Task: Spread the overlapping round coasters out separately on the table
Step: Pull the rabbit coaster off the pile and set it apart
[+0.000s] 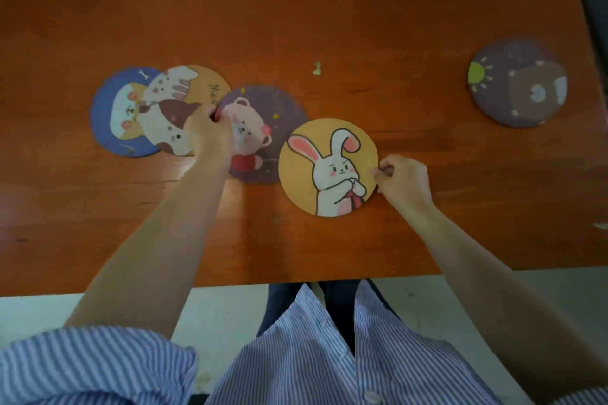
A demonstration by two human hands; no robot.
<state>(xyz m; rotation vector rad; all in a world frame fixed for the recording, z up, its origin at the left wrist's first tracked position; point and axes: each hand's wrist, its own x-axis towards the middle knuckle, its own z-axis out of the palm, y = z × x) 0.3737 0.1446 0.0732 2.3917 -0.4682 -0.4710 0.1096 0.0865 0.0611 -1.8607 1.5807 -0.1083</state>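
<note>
Several round picture coasters lie on the orange table (296, 16). At the left a blue coaster (110, 112) is partly under an orange cat coaster (174, 102), whose right edge meets a purple bear coaster (273, 122). My left hand (209, 135) pinches the purple bear coaster's left edge where it meets the cat coaster. A yellow rabbit coaster (329, 168) overlaps the purple one's lower right edge. My right hand (403, 182) grips the rabbit coaster's right rim. A purple coaster with a sun (518, 84) lies alone at the far right.
A small pale scrap (317, 68) lies on the table behind the coasters. The table's near edge (230, 281) runs just above my striped shirt. The table's right edge is close beyond the lone coaster.
</note>
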